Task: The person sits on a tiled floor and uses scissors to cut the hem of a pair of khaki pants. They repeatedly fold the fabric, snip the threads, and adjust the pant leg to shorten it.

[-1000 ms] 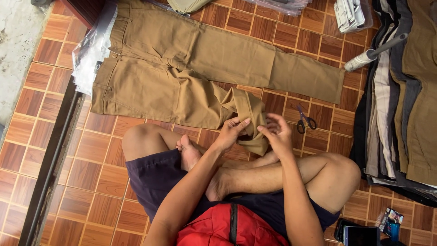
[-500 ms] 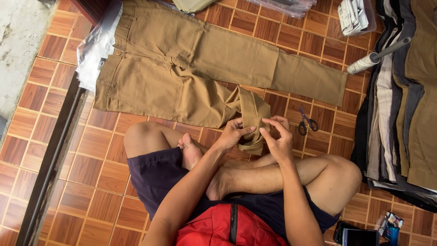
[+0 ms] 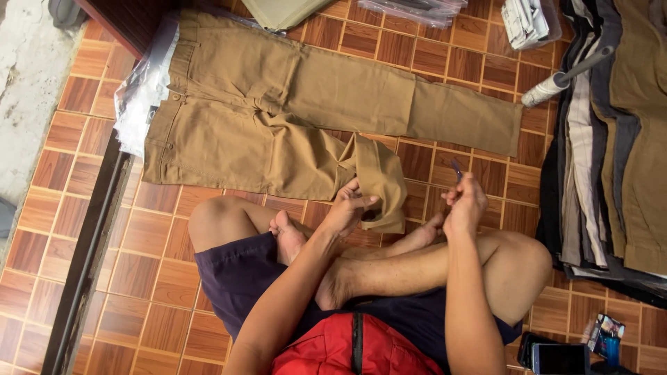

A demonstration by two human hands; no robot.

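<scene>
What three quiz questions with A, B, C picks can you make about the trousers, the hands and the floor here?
1. Where do the trousers lie?
A on a chair
B on the tiled floor
C on a bed

2. What colour are they?
A tan
B blue
C white

3. What is the left hand doing?
A resting on a knee
B pinching the folded leg end
C holding a phone

Answers: B, they lie flat on the tiles; A, the cloth is tan-brown; B, its fingers grip the fold, while the right hand holds the small scissors.

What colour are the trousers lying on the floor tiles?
Tan brown trousers, plain with no pattern, seen in the head view.
</scene>
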